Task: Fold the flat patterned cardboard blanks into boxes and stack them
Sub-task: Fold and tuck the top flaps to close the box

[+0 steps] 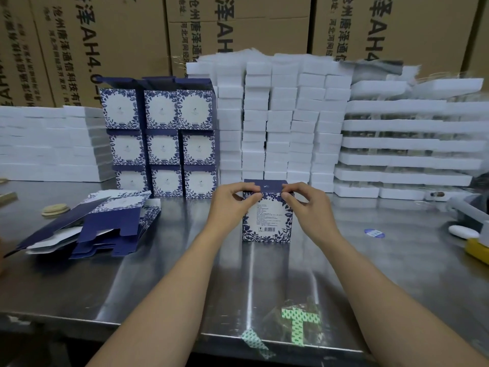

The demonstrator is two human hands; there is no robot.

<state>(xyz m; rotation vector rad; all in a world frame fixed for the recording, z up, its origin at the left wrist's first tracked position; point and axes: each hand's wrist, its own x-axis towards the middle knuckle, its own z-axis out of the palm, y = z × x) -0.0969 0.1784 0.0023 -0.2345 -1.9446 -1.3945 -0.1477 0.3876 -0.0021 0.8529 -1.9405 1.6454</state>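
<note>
A blue-and-white floral box (267, 221) stands upright on the steel table (185, 274), its printed label side facing me. My left hand (232, 197) pinches its top left corner and my right hand (301, 198) pinches its top right corner, both on the dark blue lid flap (266, 185). To the left lies a fanned pile of flat blanks (90, 229), dark blue sides mostly up. Behind it, folded boxes (164, 139) are stacked three high and three wide.
White foam blocks (280, 123) are piled high behind the box, with white trays (407, 144) to the right and more foam (47, 144) at left. Brown cartons (105, 35) form the back wall. A round blue sticker (374, 233) and white and yellow objects (465, 234) lie right.
</note>
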